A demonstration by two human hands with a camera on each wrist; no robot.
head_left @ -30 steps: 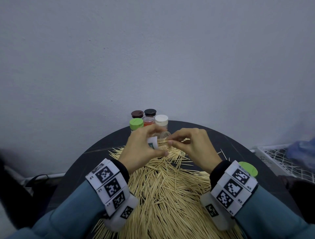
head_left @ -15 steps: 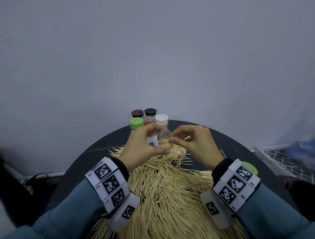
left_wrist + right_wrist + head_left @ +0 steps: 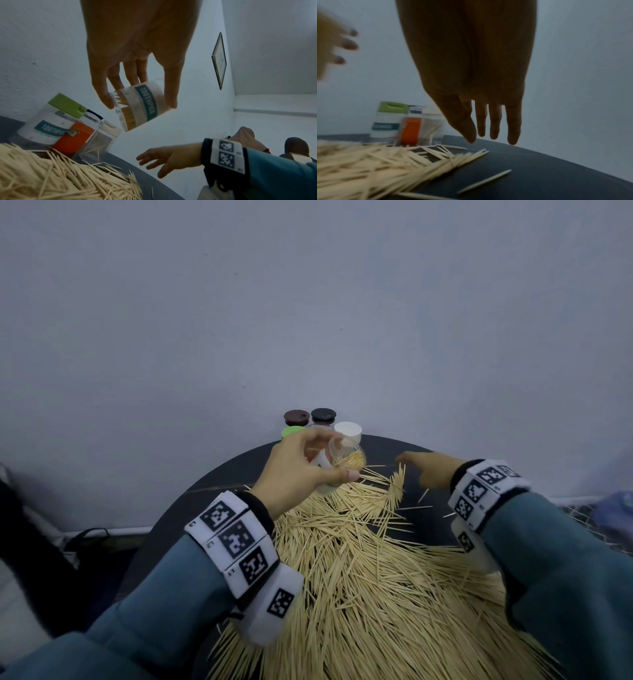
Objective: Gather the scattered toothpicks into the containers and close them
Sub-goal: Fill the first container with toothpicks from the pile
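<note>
Toothpicks (image 3: 359,587) lie in a dense loose heap across the middle and near part of the round dark table (image 3: 212,481), with a few strays toward its right edge. Left hand (image 3: 298,470) is raised above the far part of the heap, fingers and thumb curled round a clear jar (image 3: 142,106) labelled TOOTHPICK. The jar is tilted, lidless, its open mouth facing the right hand, and a bundle of toothpicks sits inside it. Right hand (image 3: 428,470) hovers low over the table's right side, just beyond the heap's edge; fingers (image 3: 494,121) are straight and slightly spread, gripping nothing, clear of the surface in the right wrist view. The head view blurs this hand.

At the far edge, against the wall (image 3: 308,302), stands a tight cluster of closed jars (image 3: 56,127): lids of green, orange, white, brown and black are visible. Both wrists carry white bands (image 3: 236,542) with black square markers over teal sleeves (image 3: 164,604).
</note>
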